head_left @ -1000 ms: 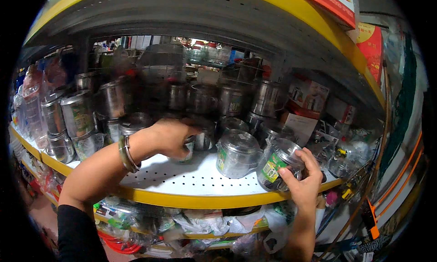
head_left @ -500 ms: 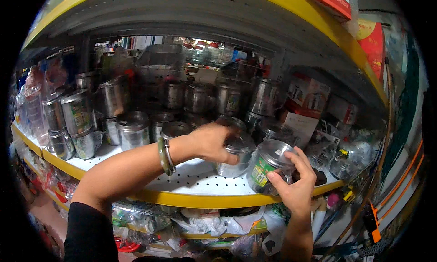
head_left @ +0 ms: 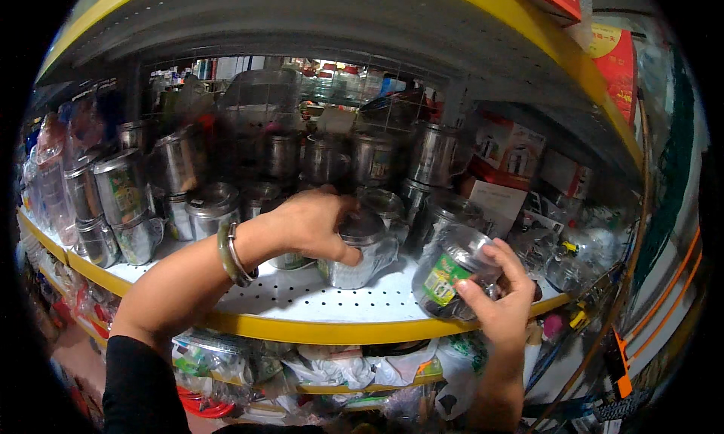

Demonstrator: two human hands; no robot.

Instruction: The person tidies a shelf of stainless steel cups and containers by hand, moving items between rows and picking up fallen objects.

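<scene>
The left hand (head_left: 313, 223) grips a steel canister (head_left: 354, 253) by its lid, the right hand (head_left: 498, 302) clasps a wrapped canister (head_left: 452, 272); both probably light, rigid, slippery.

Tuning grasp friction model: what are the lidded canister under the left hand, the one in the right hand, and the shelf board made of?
The canister under the left hand looks like polished steel: mirror-like glare, metal lid. The tilted canister in the right hand shows the same shiny metal under a green paper-like label. The shelf board looks like white painted perforated sheet metal with a yellow edge.
</scene>
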